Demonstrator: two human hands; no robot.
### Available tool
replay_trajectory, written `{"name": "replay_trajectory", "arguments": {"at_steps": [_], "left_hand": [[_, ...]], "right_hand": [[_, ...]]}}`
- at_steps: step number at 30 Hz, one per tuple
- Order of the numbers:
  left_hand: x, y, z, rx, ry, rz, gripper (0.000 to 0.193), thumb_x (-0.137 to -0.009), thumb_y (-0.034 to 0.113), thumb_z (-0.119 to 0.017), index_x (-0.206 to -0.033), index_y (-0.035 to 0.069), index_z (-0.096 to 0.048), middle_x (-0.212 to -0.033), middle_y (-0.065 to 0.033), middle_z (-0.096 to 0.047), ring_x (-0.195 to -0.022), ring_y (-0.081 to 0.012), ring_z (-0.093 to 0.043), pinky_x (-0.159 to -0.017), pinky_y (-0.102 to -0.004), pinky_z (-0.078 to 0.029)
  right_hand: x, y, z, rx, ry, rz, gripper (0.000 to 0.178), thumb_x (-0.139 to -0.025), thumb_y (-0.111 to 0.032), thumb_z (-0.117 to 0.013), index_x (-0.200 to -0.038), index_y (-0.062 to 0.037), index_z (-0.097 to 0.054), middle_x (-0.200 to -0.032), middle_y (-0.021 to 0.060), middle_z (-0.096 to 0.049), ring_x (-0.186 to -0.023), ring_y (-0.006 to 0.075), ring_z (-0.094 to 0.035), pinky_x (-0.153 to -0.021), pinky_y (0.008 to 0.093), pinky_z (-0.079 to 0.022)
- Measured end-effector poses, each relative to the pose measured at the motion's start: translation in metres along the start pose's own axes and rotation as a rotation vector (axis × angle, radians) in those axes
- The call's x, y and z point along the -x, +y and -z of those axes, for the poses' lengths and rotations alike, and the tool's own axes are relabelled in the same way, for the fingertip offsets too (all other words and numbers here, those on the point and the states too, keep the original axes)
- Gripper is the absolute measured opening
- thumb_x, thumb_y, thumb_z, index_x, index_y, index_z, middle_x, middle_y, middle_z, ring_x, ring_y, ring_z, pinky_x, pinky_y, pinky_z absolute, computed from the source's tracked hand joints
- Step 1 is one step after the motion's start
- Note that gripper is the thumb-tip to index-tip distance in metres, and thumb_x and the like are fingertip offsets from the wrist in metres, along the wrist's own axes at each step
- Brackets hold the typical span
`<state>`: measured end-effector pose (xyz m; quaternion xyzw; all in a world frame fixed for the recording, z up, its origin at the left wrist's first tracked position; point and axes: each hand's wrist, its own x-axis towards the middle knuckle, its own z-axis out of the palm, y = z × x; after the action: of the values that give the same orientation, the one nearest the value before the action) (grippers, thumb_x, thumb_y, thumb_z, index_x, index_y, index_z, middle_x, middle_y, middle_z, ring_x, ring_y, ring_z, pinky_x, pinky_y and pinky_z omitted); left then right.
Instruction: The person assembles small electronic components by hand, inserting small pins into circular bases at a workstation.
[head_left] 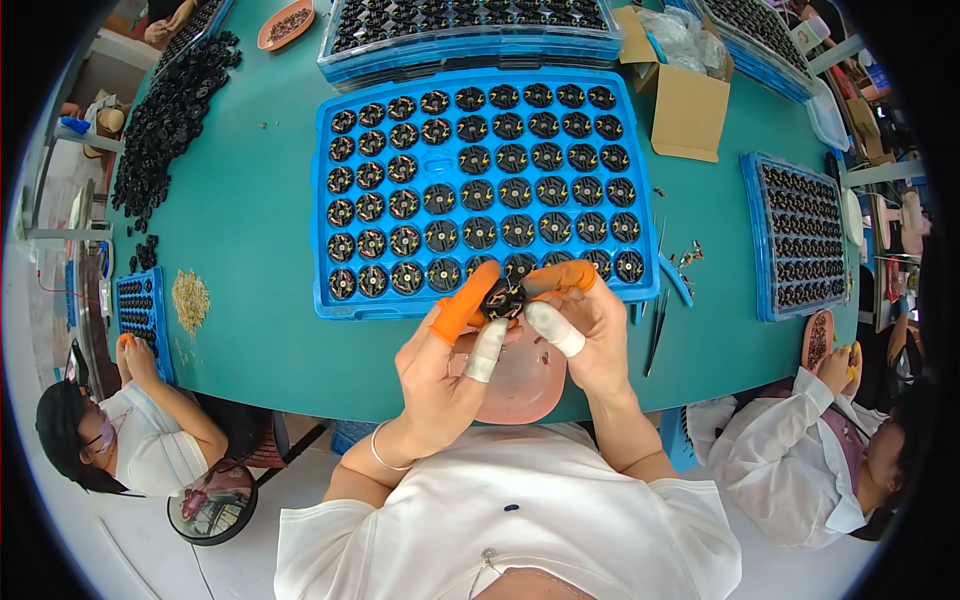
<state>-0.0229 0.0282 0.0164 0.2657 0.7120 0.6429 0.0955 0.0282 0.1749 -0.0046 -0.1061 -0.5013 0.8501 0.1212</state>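
Note:
A round black part [503, 300] with thin wires is held up between my two hands, just over the near edge of a blue tray [436, 162]. My left hand [430, 385] grips it from the left, with an orange cover on the index finger and a white one on the thumb. From the right, my right hand [597, 335] pinches its edge, its fingers covered the same way. Rows of similar round black parts with yellow and red wire ends fill most of the tray's sockets. Under my hands sits a translucent pink bowl [520, 390] holding a few small scraps.
Right of the tray lie tweezers [657, 338], blue-handled pliers [677, 282] and small scraps. Stacked trays [470, 68] and an open cardboard box [690, 115] stand behind. A black heap of parts [170, 130] lies far left. Two people work at the left and right sides.

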Motion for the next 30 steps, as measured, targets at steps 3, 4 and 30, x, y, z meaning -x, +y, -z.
{"name": "replay_trajectory", "arguments": {"at_steps": [3,4,30], "left_hand": [[-0.001,0.003,0.0,-0.042,-0.006,-0.02,0.042,-0.089,-0.005,-0.056,-0.13,-0.006,-0.048,-0.104,-0.015,-0.06,-0.09,-0.0208,-0.067,-0.077,-0.0291,-0.057],[-0.001,0.005,-0.001,-0.098,-0.007,-0.046,0.041,-0.089,-0.005,-0.056,-0.13,-0.005,-0.048,-0.103,-0.0151,-0.061,-0.089,-0.021,-0.068,-0.076,-0.0292,-0.057],[0.0,-0.005,-0.002,0.057,0.004,0.033,0.046,-0.089,-0.002,-0.059,-0.133,-0.001,-0.046,-0.108,-0.0153,-0.061,-0.089,-0.0175,-0.066,-0.074,-0.0274,-0.055]], "right_hand": [[0.0,0.004,0.0,0.068,0.008,0.069,0.032,-0.078,0.005,-0.068,-0.108,0.0033,-0.055,-0.102,0.0101,-0.059,-0.088,0.016,-0.06,-0.076,0.0287,-0.049],[0.0,0.005,0.0,0.067,0.01,0.07,0.032,-0.078,0.005,-0.068,-0.108,0.0033,-0.055,-0.102,0.0101,-0.059,-0.088,0.016,-0.06,-0.076,0.0287,-0.049],[-0.001,0.005,-0.001,0.236,0.042,0.142,0.03,-0.076,0.005,-0.072,-0.103,0.0012,-0.059,-0.099,0.0086,-0.063,-0.089,0.0165,-0.06,-0.084,0.0328,-0.046]]}}
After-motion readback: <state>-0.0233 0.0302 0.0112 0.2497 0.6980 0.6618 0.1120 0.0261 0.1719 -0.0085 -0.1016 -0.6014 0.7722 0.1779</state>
